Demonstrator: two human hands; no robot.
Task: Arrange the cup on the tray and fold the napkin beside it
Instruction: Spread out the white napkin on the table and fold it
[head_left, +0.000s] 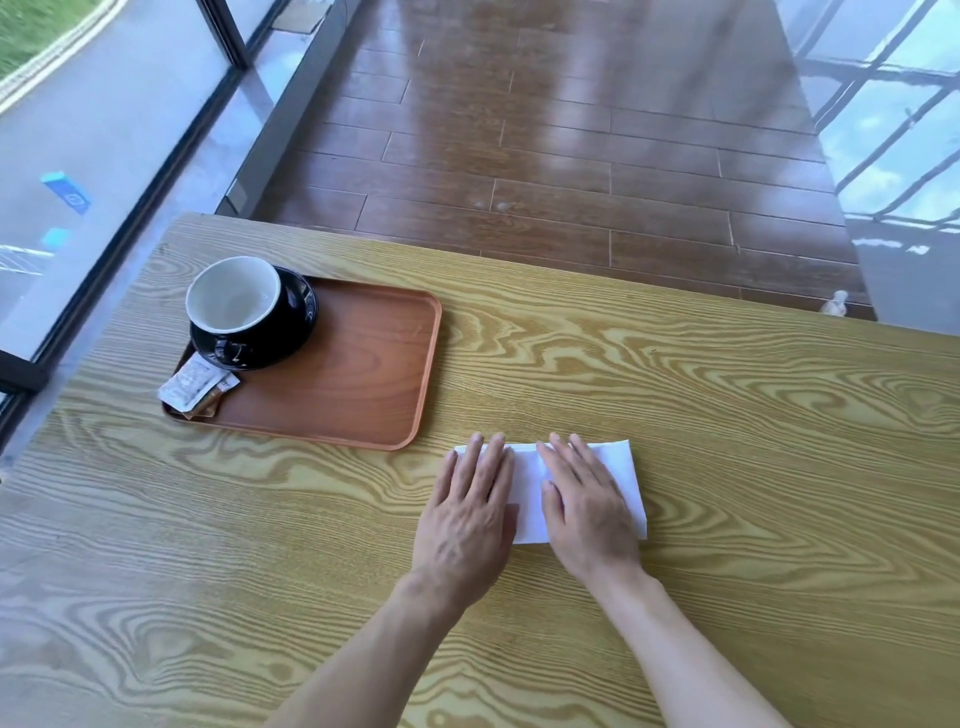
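Head: sachets (197, 387) on tray (363, 384) beside saucer (291, 332).

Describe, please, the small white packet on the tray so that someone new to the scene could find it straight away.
Start at the brown tray on the left of the wooden table. In its left end stands a black cup on a black saucer. The white packet lies at the near-left corner, just in front of the saucer, overlapping a brown packet; it is paler and bears printing.
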